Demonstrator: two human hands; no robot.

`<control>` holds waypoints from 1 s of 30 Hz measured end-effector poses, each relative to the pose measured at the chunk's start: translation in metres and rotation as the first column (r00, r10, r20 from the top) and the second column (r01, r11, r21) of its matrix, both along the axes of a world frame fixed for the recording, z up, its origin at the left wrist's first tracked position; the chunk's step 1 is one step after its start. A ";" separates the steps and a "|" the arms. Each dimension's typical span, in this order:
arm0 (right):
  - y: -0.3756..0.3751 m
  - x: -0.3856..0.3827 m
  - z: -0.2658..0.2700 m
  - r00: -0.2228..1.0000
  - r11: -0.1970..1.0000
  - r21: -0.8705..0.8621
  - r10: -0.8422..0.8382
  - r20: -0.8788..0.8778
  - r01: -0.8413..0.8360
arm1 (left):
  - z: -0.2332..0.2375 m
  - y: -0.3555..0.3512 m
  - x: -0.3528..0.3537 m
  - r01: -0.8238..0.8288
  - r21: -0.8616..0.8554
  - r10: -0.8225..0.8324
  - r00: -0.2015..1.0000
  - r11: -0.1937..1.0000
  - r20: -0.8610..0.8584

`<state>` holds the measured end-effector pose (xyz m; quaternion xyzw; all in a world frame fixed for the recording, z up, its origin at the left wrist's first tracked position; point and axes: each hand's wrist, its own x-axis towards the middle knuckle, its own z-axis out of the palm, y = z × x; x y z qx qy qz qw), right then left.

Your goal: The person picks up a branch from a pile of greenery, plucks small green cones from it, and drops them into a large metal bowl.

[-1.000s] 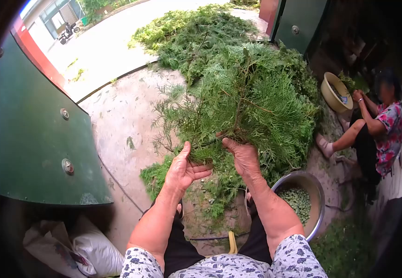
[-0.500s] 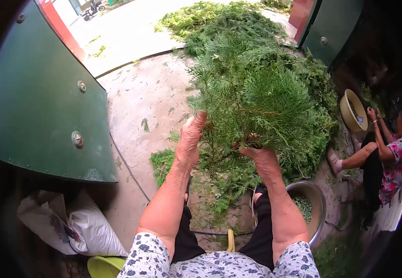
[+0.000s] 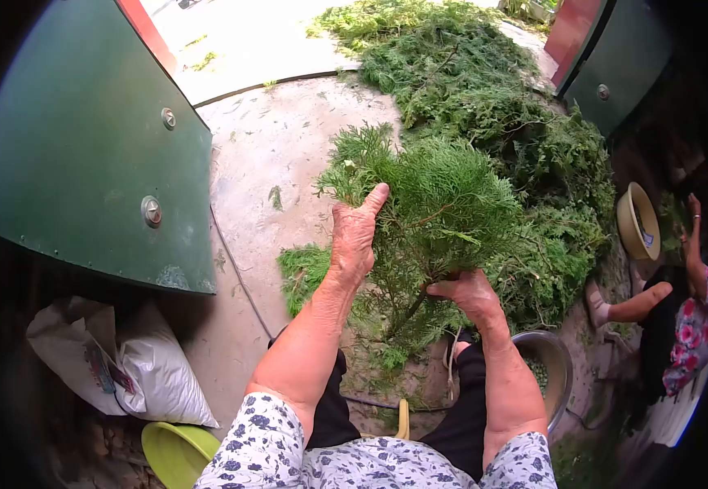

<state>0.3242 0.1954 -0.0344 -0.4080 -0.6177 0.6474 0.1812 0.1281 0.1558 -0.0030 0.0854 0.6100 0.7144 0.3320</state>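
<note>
A leafy evergreen branch (image 3: 452,191) with flat, scaly green sprays is held up in front of me. My left hand (image 3: 355,232) is closed on a sprig at the branch's left side, thumb pointing up; its other fingers are partly hidden. Lower down, my right hand (image 3: 474,295) grips the branch near its stem, its fingertips hidden by foliage. By my right leg stands a metal basin (image 3: 564,371) containing small pale-green round pieces (image 3: 536,371). A big heap of cut evergreen branches (image 3: 484,90) lies beyond my hands and to the right.
A green metal door (image 3: 85,155) stands at the left, with white sacks (image 3: 154,367) and a yellow-green basin (image 3: 173,448) below it. A cable (image 3: 236,261) runs along the floor. On the right, a person (image 3: 688,334) sits near a beige basin (image 3: 637,220).
The branch has come lower and tilted toward me. My left hand has moved from beside the foliage onto a sprig. The view has shifted slightly, and the other person's hands have moved apart.
</note>
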 end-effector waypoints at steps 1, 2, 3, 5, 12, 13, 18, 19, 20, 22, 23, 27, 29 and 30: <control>-0.002 0.000 -0.001 1.000 1.000 -0.002 0.005 0.001 -0.005 | -0.011 0.001 -0.004 -0.005 -0.002 0.005 1.000 1.000 0.001; -0.003 0.000 -0.002 1.000 0.999 0.042 -0.031 0.003 0.031 | -0.029 0.003 -0.010 0.007 0.028 -0.006 1.000 1.000 -0.028; -0.003 0.000 -0.002 0.998 0.994 0.086 -0.070 0.004 0.069 | -0.030 0.004 -0.011 0.022 0.058 -0.019 0.998 0.998 -0.058; 0.015 0.012 0.000 0.975 0.973 0.070 -0.221 0.014 0.220 | -0.033 0.002 -0.006 0.019 0.087 -0.010 0.995 0.996 -0.095; 0.012 0.003 0.050 0.775 0.660 0.412 -0.486 -0.405 0.628 | -0.025 -0.012 0.018 0.412 -0.148 -0.389 0.599 0.899 -0.699; 0.004 -0.003 0.055 0.807 0.701 0.413 -0.431 -0.405 0.582 | -0.020 -0.011 0.026 0.430 -0.151 -0.404 0.593 0.890 -0.697; 0.002 -0.025 0.051 0.883 0.762 0.489 -0.229 -0.410 0.424 | -0.013 -0.011 0.047 0.525 -0.193 -0.541 0.663 0.829 -0.518; 0.003 -0.025 0.050 0.882 0.760 0.488 -0.237 -0.408 0.430 | -0.012 -0.011 0.050 0.544 -0.177 -0.538 0.629 0.820 -0.561; 0.005 -0.025 0.048 0.922 0.683 0.627 -0.208 -0.327 0.376 | -0.018 -0.013 0.049 0.575 -0.154 -0.532 0.576 0.803 -0.621; 0.009 -0.023 0.042 0.955 0.491 0.821 -0.196 -0.221 0.291 | -0.017 -0.013 0.053 0.589 -0.172 -0.547 0.549 0.790 -0.633; 0.006 -0.021 0.041 0.955 0.496 0.818 -0.203 -0.217 0.291 | -0.015 -0.014 0.054 0.596 -0.189 -0.556 0.524 0.781 -0.646; 0.003 -0.015 0.049 0.890 0.932 0.052 -0.324 -0.320 0.358 | 0.012 -0.019 0.050 0.668 -0.182 -0.654 0.571 0.722 -0.497; 0.007 -0.012 0.036 0.812 0.929 -0.260 -0.360 -0.461 0.264 | 0.004 -0.017 0.051 0.683 -0.092 -0.638 0.614 0.724 -0.465; 0.006 -0.012 0.037 0.791 0.920 -0.314 -0.368 -0.489 0.233 | 0.007 -0.017 0.053 0.682 -0.047 -0.639 0.656 0.730 -0.402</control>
